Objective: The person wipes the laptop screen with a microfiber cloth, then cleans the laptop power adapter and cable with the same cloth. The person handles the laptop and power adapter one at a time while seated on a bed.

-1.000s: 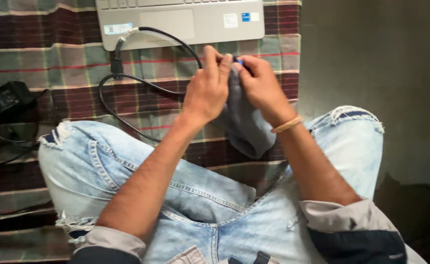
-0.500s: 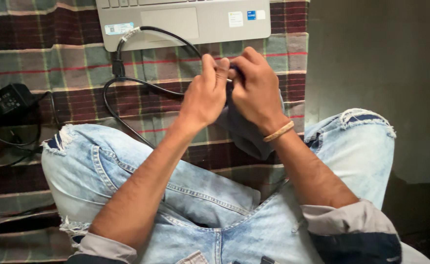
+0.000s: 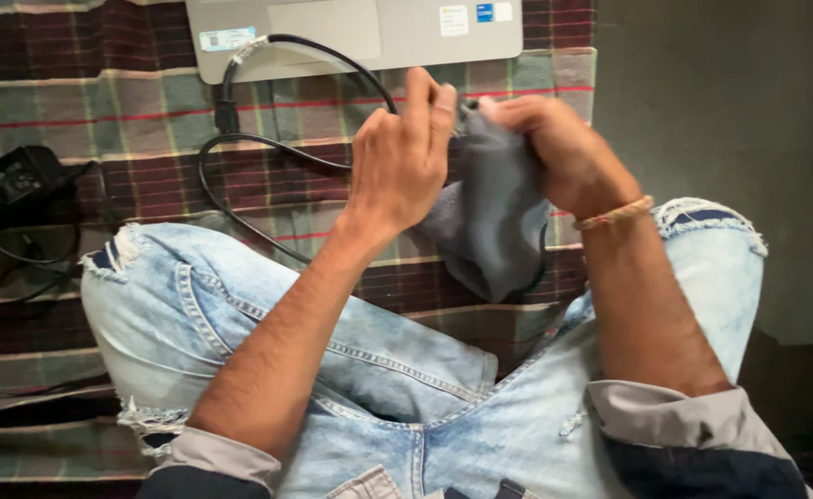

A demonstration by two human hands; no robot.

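Observation:
A grey cloth (image 3: 494, 217) hangs between my two hands, above my lap. My left hand (image 3: 402, 157) pinches its upper left part, fingers closed, with a black cable (image 3: 240, 152) running up to it. The cloth's top edge is gripped in my right hand (image 3: 554, 152), which wears a thin bracelet at the wrist. Whether the cable's end is wrapped in the cloth I cannot tell. Both hands are just in front of a silver laptop (image 3: 351, 28).
I sit cross-legged in torn light-blue jeans (image 3: 194, 296) on a plaid blanket (image 3: 83, 111). The black cable loops across the blanket from the laptop's front. A black power adapter (image 3: 9, 180) with its cords lies at the left. A dark floor lies to the right.
My hands have shifted the cloth slightly: the right hand has drawn apart from the left, and the cloth now hangs more spread out between them.

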